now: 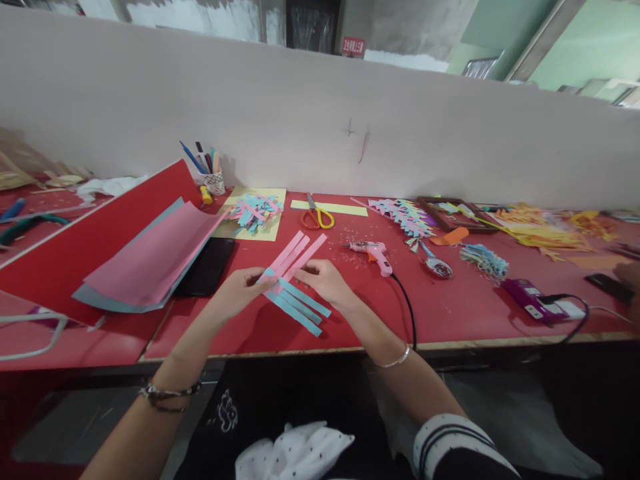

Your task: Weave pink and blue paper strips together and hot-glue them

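Pink paper strips [289, 257] and blue paper strips [303, 307] cross each other in a small woven patch above the red table. My left hand [245, 283] pinches the left corner of this patch between thumb and fingers. On the other side my right hand [320, 277] has its fingers closed on the pink strips near the crossing. The free pink ends point away from me, and the blue ends hang toward the lower right. Part of the weave is hidden behind my fingers.
A pink glue gun [373, 253] lies right of my hands, its cord running over the table edge. Scissors [317, 217] and a paper-scrap pile [255, 212] are behind. Left are a black phone [207, 268] and pink sheets [155, 257]; far right, a purple power strip [533, 300] and another person's hand [629, 277].
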Demonstrator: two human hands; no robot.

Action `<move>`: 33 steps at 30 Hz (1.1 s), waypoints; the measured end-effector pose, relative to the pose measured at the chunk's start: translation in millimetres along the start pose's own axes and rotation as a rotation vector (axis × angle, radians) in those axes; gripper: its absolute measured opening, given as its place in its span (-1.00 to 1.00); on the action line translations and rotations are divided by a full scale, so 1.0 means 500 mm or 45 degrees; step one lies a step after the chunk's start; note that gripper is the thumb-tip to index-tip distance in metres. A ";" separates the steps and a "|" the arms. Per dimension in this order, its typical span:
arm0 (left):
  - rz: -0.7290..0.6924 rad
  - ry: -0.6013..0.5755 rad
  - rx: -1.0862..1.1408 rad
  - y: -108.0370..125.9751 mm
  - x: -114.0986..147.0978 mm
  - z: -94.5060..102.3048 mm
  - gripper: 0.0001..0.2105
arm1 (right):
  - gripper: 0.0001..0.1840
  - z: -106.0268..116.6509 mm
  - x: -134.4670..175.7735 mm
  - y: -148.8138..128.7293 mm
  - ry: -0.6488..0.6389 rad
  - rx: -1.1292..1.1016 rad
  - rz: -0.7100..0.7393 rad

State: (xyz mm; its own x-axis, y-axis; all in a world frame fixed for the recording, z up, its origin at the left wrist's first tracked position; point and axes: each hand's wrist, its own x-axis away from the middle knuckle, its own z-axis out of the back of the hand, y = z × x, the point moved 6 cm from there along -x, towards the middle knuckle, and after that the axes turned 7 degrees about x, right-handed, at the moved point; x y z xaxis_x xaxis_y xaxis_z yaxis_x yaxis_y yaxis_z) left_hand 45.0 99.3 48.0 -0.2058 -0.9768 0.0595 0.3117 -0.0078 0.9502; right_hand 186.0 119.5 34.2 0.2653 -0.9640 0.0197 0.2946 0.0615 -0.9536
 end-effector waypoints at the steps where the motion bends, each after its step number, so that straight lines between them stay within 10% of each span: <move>1: 0.002 -0.008 -0.012 0.001 0.001 -0.001 -0.62 | -0.83 0.000 -0.001 -0.002 0.012 0.011 0.012; 26: -0.006 -0.091 -0.127 -0.021 -0.010 -0.018 -0.65 | -0.87 0.015 -0.002 -0.025 0.144 0.326 0.227; 33: -0.132 0.532 -0.944 0.066 -0.017 0.100 -0.69 | -0.78 0.099 0.015 -0.014 0.338 0.264 0.184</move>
State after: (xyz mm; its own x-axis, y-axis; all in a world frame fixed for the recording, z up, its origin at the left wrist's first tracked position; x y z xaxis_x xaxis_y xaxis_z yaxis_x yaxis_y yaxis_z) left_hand 10.7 118.3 94.3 0.0468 -0.9609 -0.2729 0.8662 -0.0970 0.4901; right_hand 231.5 124.5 55.9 0.0788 -0.9733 -0.2155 0.4586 0.2273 -0.8590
